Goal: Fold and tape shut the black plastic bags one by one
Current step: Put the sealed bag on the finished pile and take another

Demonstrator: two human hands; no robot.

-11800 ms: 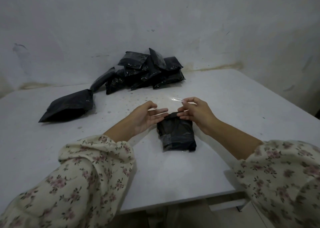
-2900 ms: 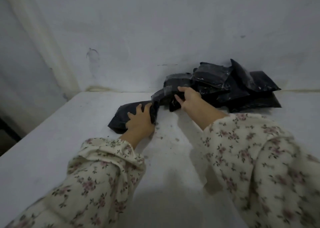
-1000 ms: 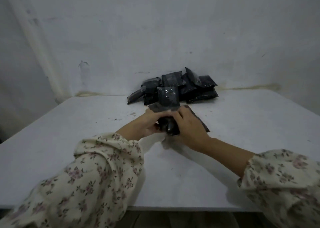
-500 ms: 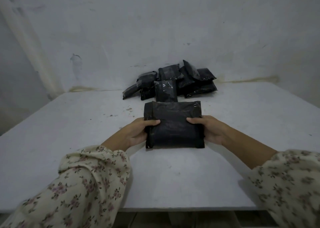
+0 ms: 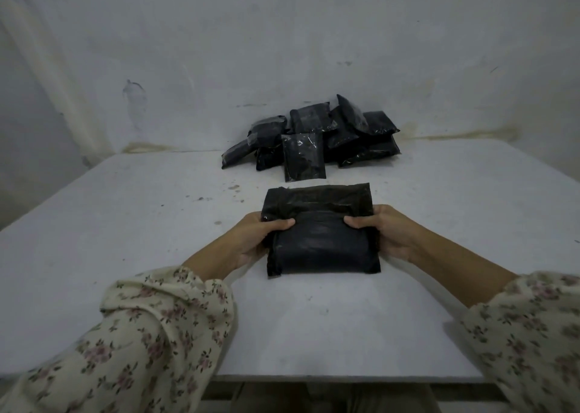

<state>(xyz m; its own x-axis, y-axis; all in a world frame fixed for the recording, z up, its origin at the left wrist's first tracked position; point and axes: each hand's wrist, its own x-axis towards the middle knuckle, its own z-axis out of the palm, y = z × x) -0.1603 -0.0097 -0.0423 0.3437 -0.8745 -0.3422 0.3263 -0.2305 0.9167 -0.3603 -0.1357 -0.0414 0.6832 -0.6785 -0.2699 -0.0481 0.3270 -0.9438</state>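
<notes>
A black plastic bag (image 5: 320, 234) lies flat on the white table (image 5: 125, 224) in front of me, its flat far end stretching away from a bulging near part. My left hand (image 5: 255, 240) grips its left edge, thumb on top. My right hand (image 5: 383, 234) grips its right edge the same way. A pile of several black bags (image 5: 314, 136) sits at the far edge against the wall, one taped bag (image 5: 303, 157) leaning at the pile's front.
The grey wall (image 5: 282, 52) rises right behind the pile. Dark specks of dirt (image 5: 232, 190) dot the tabletop left of the bag. The table's near edge (image 5: 345, 379) runs between my floral sleeves.
Both hands brought a fresh bag from the pile, laid it flat before me and hold its sides. In the last half second the bulge moved slightly toward me.
</notes>
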